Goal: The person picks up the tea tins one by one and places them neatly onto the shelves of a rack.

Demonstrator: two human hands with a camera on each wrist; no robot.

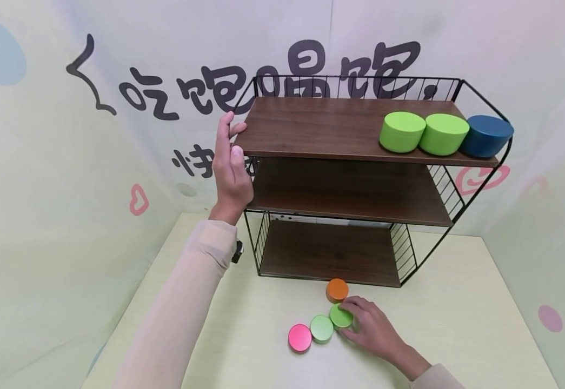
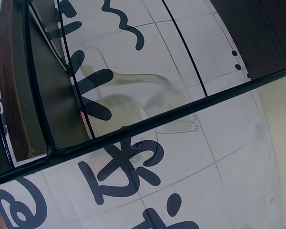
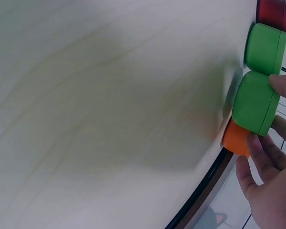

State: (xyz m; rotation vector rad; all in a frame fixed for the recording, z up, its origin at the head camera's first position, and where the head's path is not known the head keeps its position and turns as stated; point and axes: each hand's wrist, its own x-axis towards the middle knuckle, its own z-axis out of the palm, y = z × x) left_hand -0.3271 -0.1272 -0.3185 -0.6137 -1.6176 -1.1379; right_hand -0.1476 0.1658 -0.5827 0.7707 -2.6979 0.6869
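My right hand (image 1: 372,330) pinches a bright green round tin (image 1: 340,316) on the table between thumb and fingers; the right wrist view shows the same green tin (image 3: 253,102) in that grip. Touching or close to it are a pale green tin (image 1: 321,329) and an orange tin (image 1: 337,290). A pink tin (image 1: 299,339) sits at the left end of the row. High on the left, my left hand (image 1: 232,172) grips the left end of the rack's top shelf (image 1: 311,127). Only a sliver of that hand shows in the left wrist view.
On the top shelf's right end stand two lime green tins (image 1: 402,132) and a dark blue tin (image 1: 487,136). The black wire rack also has a middle shelf (image 1: 345,189) and a bottom shelf (image 1: 331,251). Printed walls surround the pale table (image 1: 243,329).
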